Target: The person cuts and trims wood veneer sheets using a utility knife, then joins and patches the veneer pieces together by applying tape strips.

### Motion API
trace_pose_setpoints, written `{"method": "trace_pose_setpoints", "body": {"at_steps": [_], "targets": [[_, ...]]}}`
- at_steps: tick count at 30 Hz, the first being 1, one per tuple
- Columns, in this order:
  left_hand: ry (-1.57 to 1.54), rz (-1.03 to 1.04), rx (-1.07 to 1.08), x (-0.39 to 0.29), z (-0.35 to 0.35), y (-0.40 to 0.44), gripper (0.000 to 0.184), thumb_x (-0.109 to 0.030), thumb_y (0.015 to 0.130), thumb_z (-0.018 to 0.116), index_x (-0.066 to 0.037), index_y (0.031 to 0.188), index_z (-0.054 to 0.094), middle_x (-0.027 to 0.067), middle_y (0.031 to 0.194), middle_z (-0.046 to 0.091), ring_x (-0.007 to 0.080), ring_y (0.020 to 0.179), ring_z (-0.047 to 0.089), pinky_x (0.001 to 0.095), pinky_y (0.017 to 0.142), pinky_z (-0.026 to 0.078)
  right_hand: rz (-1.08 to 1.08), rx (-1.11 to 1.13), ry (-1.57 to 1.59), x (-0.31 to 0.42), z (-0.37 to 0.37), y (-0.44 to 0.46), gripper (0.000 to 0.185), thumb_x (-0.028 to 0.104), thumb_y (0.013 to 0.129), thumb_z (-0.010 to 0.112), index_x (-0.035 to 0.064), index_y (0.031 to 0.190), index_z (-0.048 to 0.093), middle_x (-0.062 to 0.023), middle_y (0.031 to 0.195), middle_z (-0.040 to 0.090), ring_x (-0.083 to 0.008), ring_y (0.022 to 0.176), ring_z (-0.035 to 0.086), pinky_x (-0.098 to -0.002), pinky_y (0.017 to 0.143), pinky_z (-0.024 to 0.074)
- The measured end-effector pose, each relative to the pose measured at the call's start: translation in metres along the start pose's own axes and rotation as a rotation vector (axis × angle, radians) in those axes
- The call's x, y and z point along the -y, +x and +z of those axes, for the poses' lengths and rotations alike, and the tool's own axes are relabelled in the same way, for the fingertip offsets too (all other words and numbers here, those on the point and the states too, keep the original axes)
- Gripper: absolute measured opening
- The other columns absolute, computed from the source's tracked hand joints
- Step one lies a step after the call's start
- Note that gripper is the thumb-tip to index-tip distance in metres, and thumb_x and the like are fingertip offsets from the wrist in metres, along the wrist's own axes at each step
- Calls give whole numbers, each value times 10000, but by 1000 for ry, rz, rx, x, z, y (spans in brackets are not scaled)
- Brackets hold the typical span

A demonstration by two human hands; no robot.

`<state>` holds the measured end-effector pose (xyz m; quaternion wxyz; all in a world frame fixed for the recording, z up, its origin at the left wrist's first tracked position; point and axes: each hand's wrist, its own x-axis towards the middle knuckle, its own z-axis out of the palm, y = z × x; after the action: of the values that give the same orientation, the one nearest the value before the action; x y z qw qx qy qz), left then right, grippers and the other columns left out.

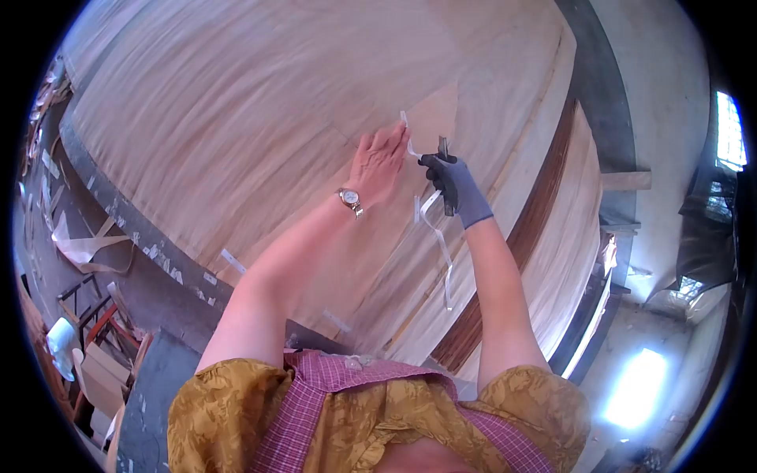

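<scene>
The wood sheet (276, 150) lay beneath both hands, broad and pale, pinkish tan with long, softly rippled grain slanting across it and a paler, wedge-shaped patch just beyond the fingers. Over it ran a narrow white tape (449, 268), thin and ribbon-like: a short length stood between the two hands, its upper end by the left fingertips, and a longer, wavy length trailed from below the right hand toward the person. Short whitish strips (233, 261) lay flat on the wood here and there. The bare left hand (380, 164) rested palm down on the sheet, fingers extended and set close together, the tips beside the tape. The right hand (451, 185), in a grey glove with dark fingers, was curled around a flat, dark tool (443, 147) that stuck out at both ends; whether it also pinched the tape could not be told. A metal watch (350, 197) circled the left wrist. To the right, a dark brown band (544, 213) crossed the pale wood. The dark grey table edge (126, 201) curved around at left, dotted with white scraps (169, 268). Nearest the camera showed a mustard patterned shirt (229, 410) under a pink checked apron (288, 418); cardboard (102, 382) stood at lower left.
</scene>
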<state>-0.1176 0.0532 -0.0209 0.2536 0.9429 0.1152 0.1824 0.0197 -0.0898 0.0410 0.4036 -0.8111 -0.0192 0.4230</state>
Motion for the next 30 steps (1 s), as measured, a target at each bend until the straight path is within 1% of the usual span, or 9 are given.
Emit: {"method": "trace_pose_setpoints", "body": {"at_steps": [4, 8, 13, 14, 16, 22, 25, 29, 30], "targets": [[118, 4, 109, 7, 9, 29, 536, -280, 873, 576, -62, 1353, 484, 54, 1455, 412, 234, 1222, 408, 404, 982, 316, 15, 26, -2, 13, -1, -5, 282, 335, 864, 693, 71, 962, 680, -15, 662, 602, -85, 505, 503, -241, 456, 372], [111, 40, 74, 15, 17, 33, 489, -322, 869, 593, -66, 1282, 536, 54, 1403, 450, 232, 1191, 426, 409, 964, 324, -800, -435, -1272, -5, -48, 35, 297, 329, 886, 663, 53, 996, 667, -35, 669, 632, -122, 554, 595, -288, 491, 438], [82, -15, 474, 0, -18, 72, 479, -317, 898, 542, -53, 1297, 509, 63, 1364, 481, 245, 1221, 417, 432, 1003, 322, -315, -195, -173, 64, -82, 74, 210, 286, 889, 664, 89, 957, 692, -20, 658, 620, -94, 512, 528, -254, 458, 379], [66, 6, 329, 1, -9, 82, 457, -292, 905, 527, -57, 1297, 512, 60, 1371, 482, 238, 1224, 418, 429, 997, 328, -280, -180, -47, 71, -91, 89, 175, 257, 890, 670, 95, 953, 697, -17, 660, 621, -85, 498, 508, -244, 447, 362], [31, 54, 42, 6, 20, 106, 418, -242, 919, 499, -63, 1296, 516, 56, 1384, 485, 225, 1231, 421, 421, 984, 340, -192, -176, -24, 65, -109, 125, 176, 245, 875, 691, 92, 962, 697, -6, 681, 623, -80, 527, 518, -236, 463, 376], [109, 219, -143, -9, 87, 199, 383, -240, 900, 507, -93, 1249, 561, 25, 1339, 509, 213, 1205, 426, 425, 992, 323, -168, -182, 103, 44, -117, 158, 158, 214, 884, 664, 79, 964, 681, 15, 749, 630, -92, 624, 578, -233, 538, 440], [201, 142, 179, -16, 82, 212, 398, -313, 879, 568, -112, 1223, 567, 20, 1298, 518, 232, 1197, 419, 445, 964, 332, -226, -129, -46, 52, -119, 151, 164, 233, 900, 645, 79, 948, 671, 15, 724, 622, -94, 620, 588, -251, 541, 450], [51, 166, 65, -11, 94, 210, 363, -323, 854, 596, -126, 1158, 605, 31, 1215, 535, 245, 1191, 412, 446, 963, 321, -582, -729, -1273, 60, -144, 155, 298, 313, 918, 607, 27, 997, 624, -48, 699, 636, -141, 647, 658, -311, 564, 485], [24, 151, 49, -12, 93, 211, 336, -315, 843, 599, -130, 1122, 627, 33, 1161, 553, 237, 1162, 429, 439, 958, 319, -389, -373, -688, 69, -150, 144, 281, 321, 934, 586, 55, 1021, 597, -31, 708, 640, -114, 601, 601, -277, 529, 446]]}}
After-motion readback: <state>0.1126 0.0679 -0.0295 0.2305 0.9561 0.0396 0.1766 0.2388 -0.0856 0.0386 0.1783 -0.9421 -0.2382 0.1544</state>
